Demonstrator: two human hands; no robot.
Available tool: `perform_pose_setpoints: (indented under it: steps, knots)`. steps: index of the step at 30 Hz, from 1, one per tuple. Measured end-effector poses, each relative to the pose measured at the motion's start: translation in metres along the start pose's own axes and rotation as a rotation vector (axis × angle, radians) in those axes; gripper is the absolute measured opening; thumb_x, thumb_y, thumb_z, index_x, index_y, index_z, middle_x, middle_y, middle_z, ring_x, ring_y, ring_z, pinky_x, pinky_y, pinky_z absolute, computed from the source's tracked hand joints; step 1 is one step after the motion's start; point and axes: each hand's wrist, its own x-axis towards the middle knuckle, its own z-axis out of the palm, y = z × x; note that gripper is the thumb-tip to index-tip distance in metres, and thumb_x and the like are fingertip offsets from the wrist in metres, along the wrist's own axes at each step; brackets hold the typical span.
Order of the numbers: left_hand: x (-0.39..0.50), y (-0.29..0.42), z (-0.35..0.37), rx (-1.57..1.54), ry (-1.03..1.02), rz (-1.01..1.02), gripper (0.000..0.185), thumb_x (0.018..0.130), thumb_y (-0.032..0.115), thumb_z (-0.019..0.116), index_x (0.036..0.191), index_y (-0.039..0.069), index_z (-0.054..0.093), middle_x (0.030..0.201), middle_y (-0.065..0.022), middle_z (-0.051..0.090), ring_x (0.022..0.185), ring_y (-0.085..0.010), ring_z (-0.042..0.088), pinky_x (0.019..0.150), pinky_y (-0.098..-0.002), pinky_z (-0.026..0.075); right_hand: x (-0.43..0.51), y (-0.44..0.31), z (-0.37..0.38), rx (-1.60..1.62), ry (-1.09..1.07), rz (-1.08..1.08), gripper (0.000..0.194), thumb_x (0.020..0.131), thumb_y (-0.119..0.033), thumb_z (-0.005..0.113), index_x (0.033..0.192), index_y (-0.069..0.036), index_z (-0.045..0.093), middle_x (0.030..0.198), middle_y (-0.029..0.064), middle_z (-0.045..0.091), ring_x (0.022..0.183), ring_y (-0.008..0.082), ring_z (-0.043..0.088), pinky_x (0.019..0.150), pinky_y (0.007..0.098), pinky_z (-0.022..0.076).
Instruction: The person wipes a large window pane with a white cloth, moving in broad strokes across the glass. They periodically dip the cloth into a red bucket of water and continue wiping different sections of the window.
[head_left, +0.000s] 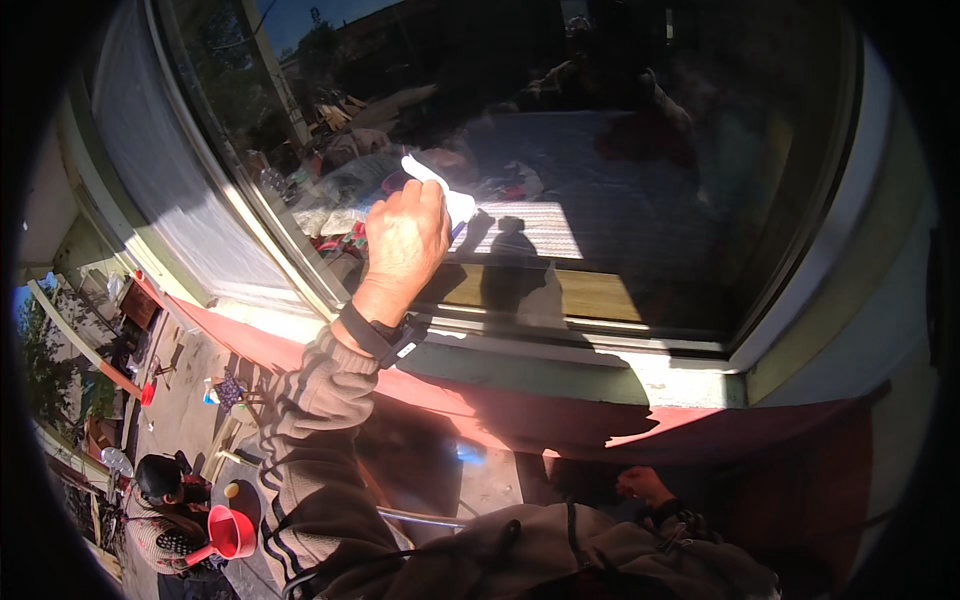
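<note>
My left hand (409, 232) is raised to a large window pane (645, 187), its fingers closed on a white cloth or paper (444, 187) that appears to lie against the glass. A dark band with a small device (386, 337) circles that wrist. Low at the right, my right hand (643, 484) hangs in shadow by the red lower wall; its fingers look curled, but whether they hold anything is unclear. Reflections and a patterned sunlit cover show in the glass.
A green and white sill (525, 371) runs under the pane. At the lower left, another person (161, 517) sits near a red plastic basin (231, 531) on the paved yard. Metal tubing (424, 517) shows below me. A covered window panel (165, 150) adjoins the pane.
</note>
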Motion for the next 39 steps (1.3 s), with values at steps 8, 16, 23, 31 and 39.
perform_pose_setpoints:
  steps: [8,16,23,31,39]
  knots:
    - [0.011,0.031,-0.003,0.009,-0.038,0.088,0.016,0.079,0.011,0.069,0.089,0.007,0.058,0.08,-0.0104,0.058,0.073,-0.0297,0.064,0.065,-0.0415,0.049,0.015,0.006,0.005,0.055,0.018,-0.061,0.021,0.093,-0.019,0.07,0.1,0.001,0.07,0.087,0.0127,0.073,0.075,0.0202,0.072,0.066,0.032,0.0575]
    - [0.054,0.039,-0.009,0.098,0.21,0.092,0.013,0.086,0.017,0.068,0.086,0.009,0.059,0.077,-0.0075,0.058,0.07,-0.0262,0.06,0.063,-0.0382,0.044,0.016,0.028,-0.028,0.075,0.044,-0.092,0.021,0.093,-0.018,0.07,0.103,0.0,0.069,0.09,0.0125,0.073,0.078,0.0208,0.073,0.067,0.0318,0.058]
    - [0.037,0.094,0.002,0.028,0.118,0.209,0.016,0.075,0.014,0.071,0.083,0.01,0.058,0.075,-0.0058,0.054,0.069,-0.022,0.06,0.062,-0.037,0.043,0.002,0.041,-0.036,0.207,0.048,-0.138,0.02,0.093,-0.018,0.069,0.104,-0.001,0.069,0.092,0.0112,0.073,0.078,0.0195,0.073,0.065,0.0296,0.0565]
    - [0.07,0.085,-0.013,0.059,0.226,0.164,0.011,0.084,0.016,0.069,0.084,0.01,0.059,0.076,-0.0069,0.058,0.065,-0.0247,0.06,0.06,-0.0363,0.044,-0.018,0.046,-0.054,0.262,0.093,-0.105,0.018,0.092,-0.016,0.07,0.1,0.0,0.069,0.084,0.0109,0.072,0.073,0.0198,0.071,0.062,0.0315,0.0563]
    - [0.054,0.156,0.0,-0.006,0.087,0.296,0.017,0.078,0.011,0.072,0.089,0.009,0.06,0.074,-0.0078,0.055,0.068,-0.0258,0.06,0.061,-0.037,0.043,-0.033,0.062,-0.065,0.259,0.125,-0.043,0.019,0.092,-0.021,0.07,0.099,-0.004,0.069,0.085,0.0087,0.072,0.072,0.0179,0.07,0.06,0.0316,0.0544]
